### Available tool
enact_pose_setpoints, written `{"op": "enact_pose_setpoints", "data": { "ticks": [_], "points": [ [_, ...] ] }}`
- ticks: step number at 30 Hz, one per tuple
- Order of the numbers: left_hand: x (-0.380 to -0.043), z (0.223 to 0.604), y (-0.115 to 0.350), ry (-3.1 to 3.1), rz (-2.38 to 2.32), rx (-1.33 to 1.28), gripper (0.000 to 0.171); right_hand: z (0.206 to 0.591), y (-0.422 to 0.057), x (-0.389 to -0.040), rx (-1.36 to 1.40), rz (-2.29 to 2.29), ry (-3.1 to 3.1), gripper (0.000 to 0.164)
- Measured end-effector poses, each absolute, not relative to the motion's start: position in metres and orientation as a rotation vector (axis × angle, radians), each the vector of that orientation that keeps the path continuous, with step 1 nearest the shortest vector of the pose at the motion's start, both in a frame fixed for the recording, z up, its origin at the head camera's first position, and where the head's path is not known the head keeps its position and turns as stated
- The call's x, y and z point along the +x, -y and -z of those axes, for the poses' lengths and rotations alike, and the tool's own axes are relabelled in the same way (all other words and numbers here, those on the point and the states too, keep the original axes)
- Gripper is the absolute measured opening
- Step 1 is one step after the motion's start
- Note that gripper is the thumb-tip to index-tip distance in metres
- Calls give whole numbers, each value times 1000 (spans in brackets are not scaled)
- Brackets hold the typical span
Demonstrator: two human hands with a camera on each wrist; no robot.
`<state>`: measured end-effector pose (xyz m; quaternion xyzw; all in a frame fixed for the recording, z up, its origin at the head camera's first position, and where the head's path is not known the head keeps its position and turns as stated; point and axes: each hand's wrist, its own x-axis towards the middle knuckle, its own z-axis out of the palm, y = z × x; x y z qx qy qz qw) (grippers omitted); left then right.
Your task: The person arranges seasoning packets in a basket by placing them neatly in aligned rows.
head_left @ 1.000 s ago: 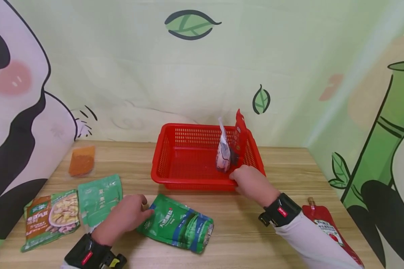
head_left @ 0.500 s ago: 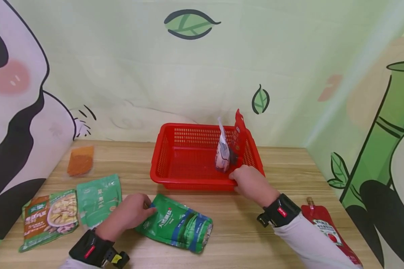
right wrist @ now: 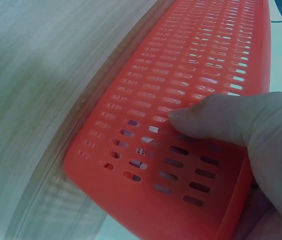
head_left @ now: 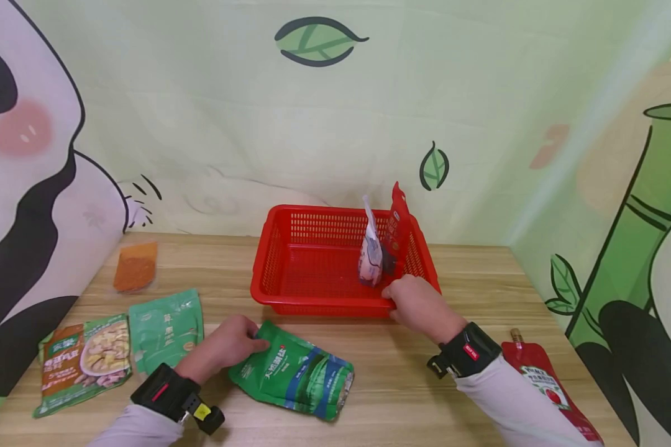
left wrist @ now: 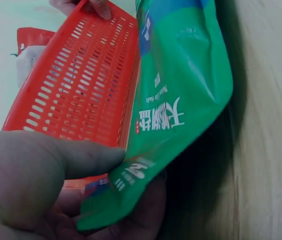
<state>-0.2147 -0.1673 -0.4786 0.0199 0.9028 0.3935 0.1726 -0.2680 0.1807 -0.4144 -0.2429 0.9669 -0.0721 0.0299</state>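
Observation:
My left hand (head_left: 229, 343) pinches the upper left corner of a green salt pouch (head_left: 296, 375) at the front of the table. In the left wrist view the thumb lies on the printed face of the salt pouch (left wrist: 181, 75), with fingers behind it. My right hand (head_left: 422, 307) grips the near right rim of a red plastic basket (head_left: 319, 304). The thumb presses the slotted outer wall of the basket (right wrist: 181, 90) in the right wrist view; the fingers are mostly hidden behind the rim. Inside the basket, at its right end, stand a white-and-pink bag (head_left: 371, 254) and a red bag (head_left: 397, 233).
Left on the wooden table (head_left: 223, 267) lie a packet of orange powder (head_left: 136, 267), a flat green pouch (head_left: 168, 329) and a brown-and-green food packet (head_left: 84, 363). A red ketchup pouch (head_left: 548, 385) lies beside my right forearm. A printed cloth (head_left: 229, 124) hangs behind.
My left hand has moved slightly right and up onto the corner of the salt pouch and now pinches it. My right hand stays on the basket rim.

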Motion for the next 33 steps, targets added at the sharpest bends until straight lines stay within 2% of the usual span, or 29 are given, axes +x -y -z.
{"op": "enact_pose_setpoints", "data": {
  "ticks": [5, 11, 15, 27, 33],
  "points": [
    [-214, 481, 165, -2485, -1208, 43, 16, 415, -182, -269, -762, 213, -2988, 19],
    [-210, 478, 165, -2269, -1432, 69, 33, 416, -181, -270, -772, 197, -2993, 21],
    [-207, 476, 166, -2129, -1538, 43, 38, 417, -181, -270, -770, 199, -2992, 21],
    [-203, 463, 161, -2117, -1477, -5, 30, 417, -181, -270, -729, 218, -2973, 20],
    [-198, 450, 156, -2178, -1393, 9, 31, 417, -181, -270, -733, 232, -2976, 19]
  ]
}}
